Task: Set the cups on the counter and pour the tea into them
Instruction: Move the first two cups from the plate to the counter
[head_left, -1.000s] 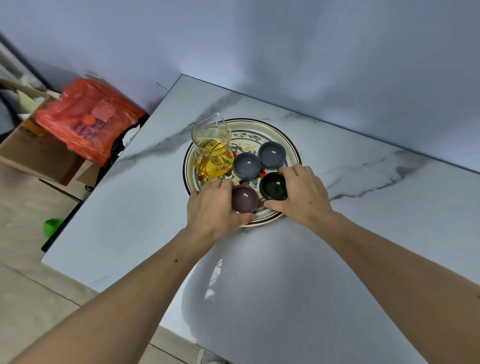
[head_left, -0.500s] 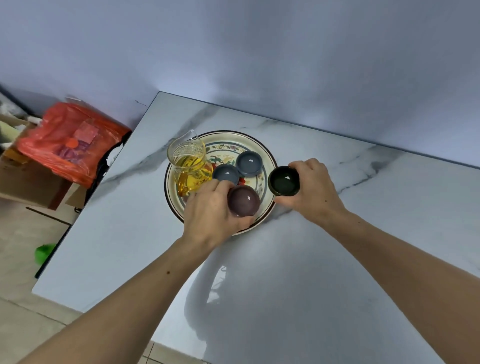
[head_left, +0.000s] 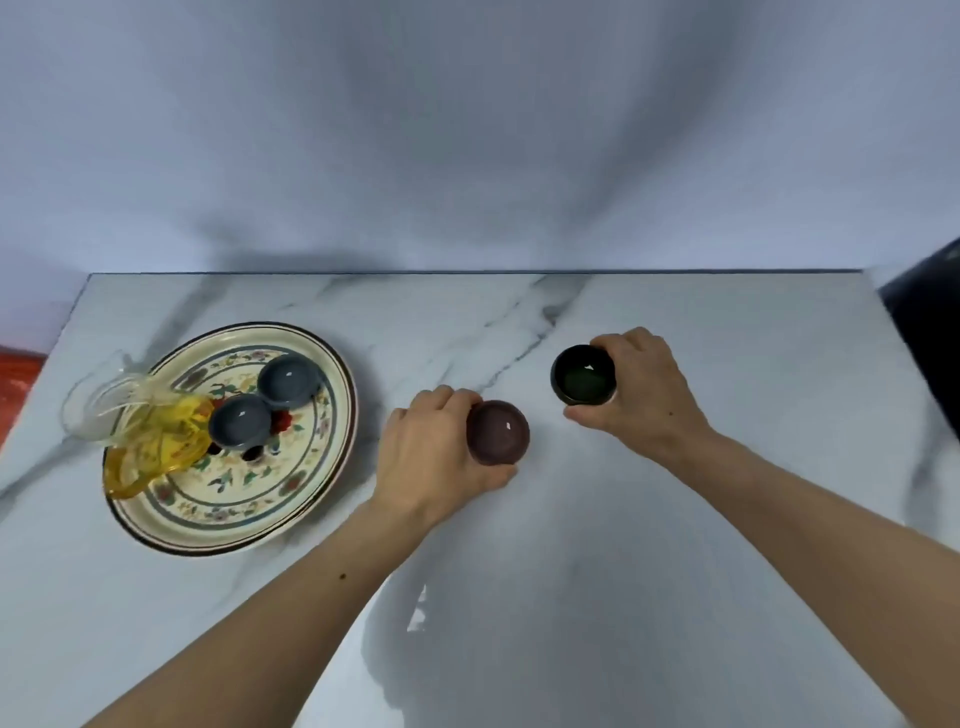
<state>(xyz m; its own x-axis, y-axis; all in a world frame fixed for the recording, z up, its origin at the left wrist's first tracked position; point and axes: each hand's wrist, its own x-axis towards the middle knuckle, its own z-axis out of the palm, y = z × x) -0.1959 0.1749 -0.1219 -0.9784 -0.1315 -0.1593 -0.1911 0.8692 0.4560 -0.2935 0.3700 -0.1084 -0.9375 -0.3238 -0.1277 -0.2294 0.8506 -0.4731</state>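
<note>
My left hand (head_left: 431, 457) grips a purple cup (head_left: 497, 432) over the marble counter (head_left: 571, 571), just right of the plate. My right hand (head_left: 636, 395) holds a dark green cup (head_left: 583, 375) farther right; I cannot tell whether either cup touches the counter. On the floral plate (head_left: 291, 499) at the left stand two blue-grey cups (head_left: 240, 422) (head_left: 289, 381) and a glass pitcher (head_left: 150, 421) of yellow tea, blurred at the plate's left rim.
A pale wall (head_left: 467, 156) rises right behind the counter's far edge. A dark object (head_left: 930, 332) sits at the far right edge. Something red-orange (head_left: 15, 384) lies beyond the counter's left edge.
Both hands lifted their cups off the plate and carried them right, over the bare counter. The camera view swung right, so the plate now appears at the left.
</note>
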